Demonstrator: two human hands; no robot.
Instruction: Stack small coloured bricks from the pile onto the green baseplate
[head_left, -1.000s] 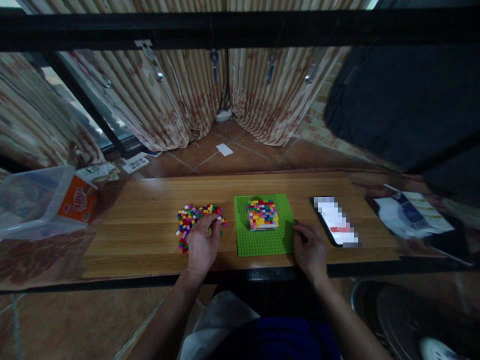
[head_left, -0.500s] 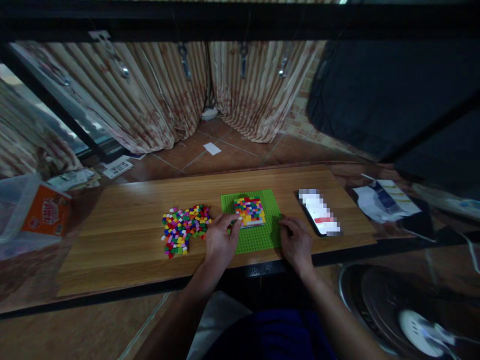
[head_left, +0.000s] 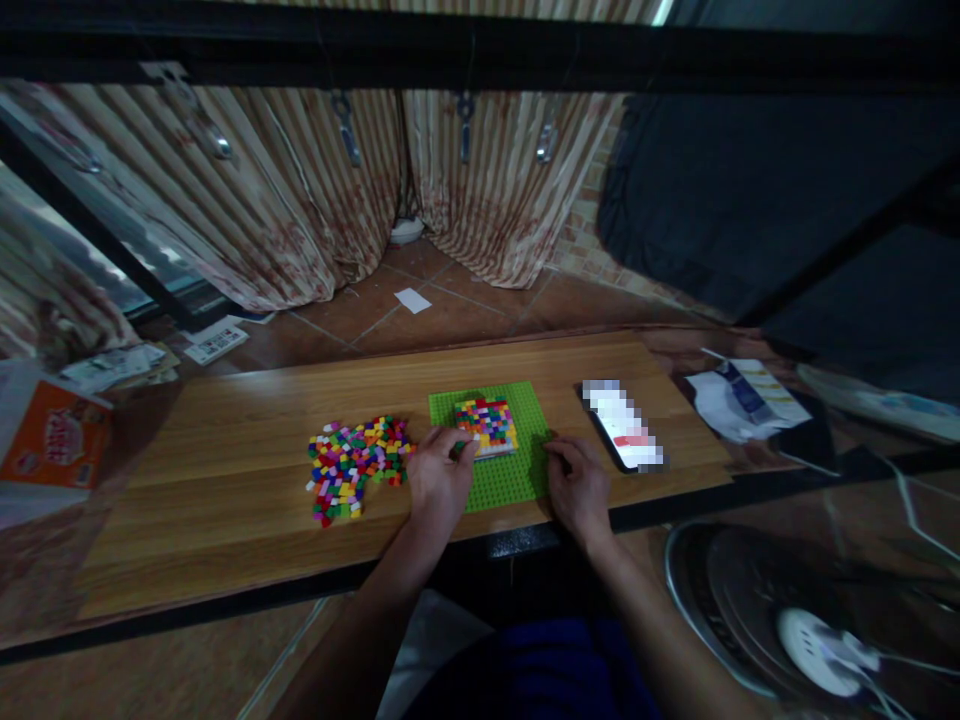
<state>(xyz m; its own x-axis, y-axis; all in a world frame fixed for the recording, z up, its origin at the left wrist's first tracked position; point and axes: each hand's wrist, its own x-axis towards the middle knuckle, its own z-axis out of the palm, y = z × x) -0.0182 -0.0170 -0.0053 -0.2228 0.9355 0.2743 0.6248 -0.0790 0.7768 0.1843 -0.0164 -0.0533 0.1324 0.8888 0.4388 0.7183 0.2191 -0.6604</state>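
Pinching at multicoloured stud block [head_left: 486, 425] left edge, left hand [head_left: 439, 478] fingertips closed; held piece too small to tell. Block sits square on green studded baseplate [head_left: 504, 480]. Right hand [head_left: 577, 485] flat, empty, at plate's 4 o'clock. Loose bricks [head_left: 352, 465] at 9.

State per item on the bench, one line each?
left hand: fingertips at the near-left edge of the brick block, grip unclear
right hand: resting on the right edge of the green baseplate, holding nothing visible
brick block: built up, seated on baseplate
green baseplate: flat on table
loose bricks: scattered pile, left of baseplate
phone: face up, screen lit
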